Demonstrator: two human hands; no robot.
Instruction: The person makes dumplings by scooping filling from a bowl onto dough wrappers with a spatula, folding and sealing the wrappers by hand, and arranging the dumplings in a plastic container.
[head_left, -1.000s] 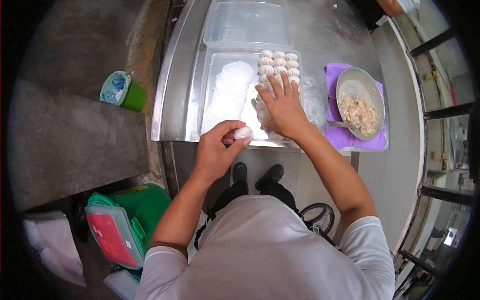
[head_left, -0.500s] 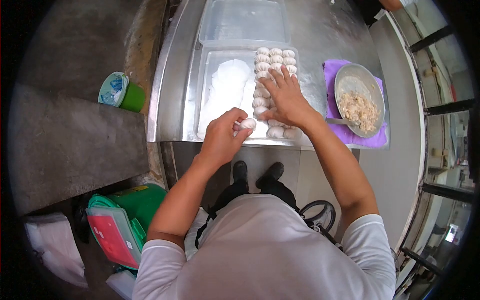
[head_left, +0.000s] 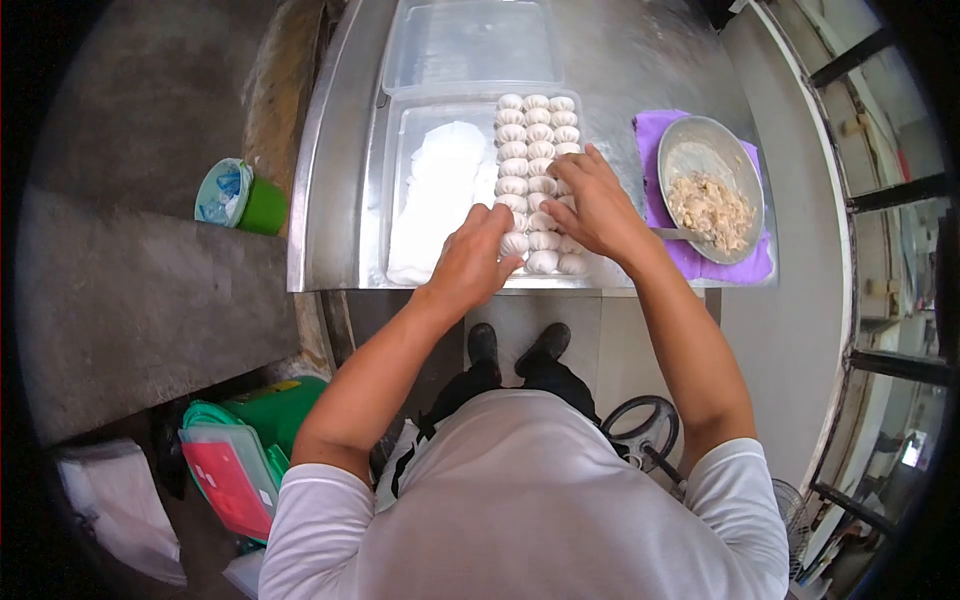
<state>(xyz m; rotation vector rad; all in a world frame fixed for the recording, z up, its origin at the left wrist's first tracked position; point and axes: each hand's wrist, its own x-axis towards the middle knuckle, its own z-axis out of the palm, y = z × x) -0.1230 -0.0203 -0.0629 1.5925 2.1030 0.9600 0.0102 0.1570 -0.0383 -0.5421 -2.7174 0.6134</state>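
Note:
My left hand [head_left: 470,258] is at the lower left of a block of pleated white dumplings [head_left: 540,150]. Its fingers and thumb curve around one dumpling [head_left: 514,245] in the left column, touching it where it sits. My right hand [head_left: 595,208] hovers over or rests on the right side of the block, fingers apart and bent, hiding several dumplings. Whether its fingertips press on any of them I cannot tell. The dumplings stand in three columns inside a shallow clear plastic container [head_left: 398,150]. A bright white sheet or powdery layer [head_left: 440,190] covers the container's left part.
A metal bowl [head_left: 665,150] of pale chopped filling [head_left: 712,208] with a utensil in it stands on a purple cloth [head_left: 648,130]. Another clear container or lid [head_left: 470,45] lies behind on the steel table [head_left: 620,60]. A green bin [head_left: 265,207] is at left.
My left hand has brought its dumpling right and down into the left column. My right hand has drawn slightly back and its fingers have bent. The view has shifted a little.

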